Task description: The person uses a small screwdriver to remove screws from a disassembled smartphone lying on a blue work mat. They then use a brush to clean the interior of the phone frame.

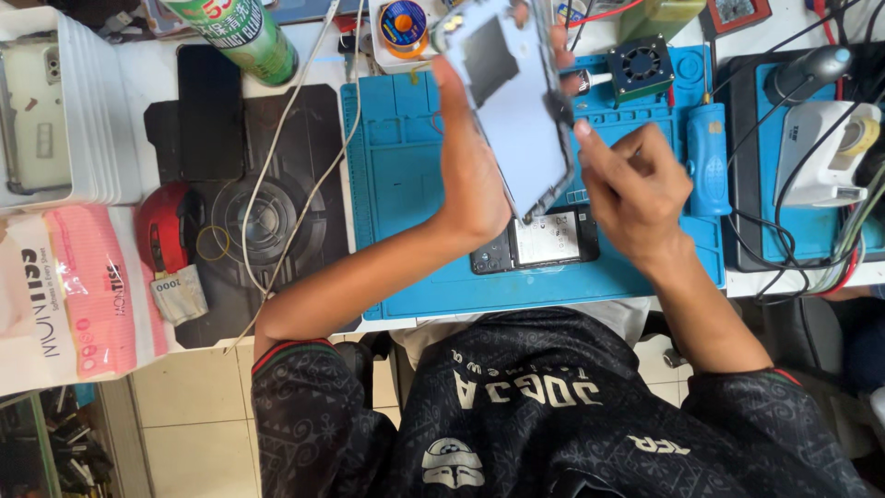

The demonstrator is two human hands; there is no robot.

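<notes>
We see the grey phone panel [512,92] raised tilted above the blue work mat [406,184], the left hand [470,175] gripping its edge. The right hand [636,180] pinches its lower side, perhaps with a tool. Behind, a white tray [380,41] holds a solder spool [403,20].

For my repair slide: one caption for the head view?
Both hands, left and right, hold a grey phone panel above a blue mat.

Left hand [475,175] gripping a grey phone panel [512,101], tilted above the blue mat [406,184]. Right hand [636,189] pinching the panel's right edge. Below, an opened phone [535,242] lying flat. Far left, a green spray can [244,35].
</notes>
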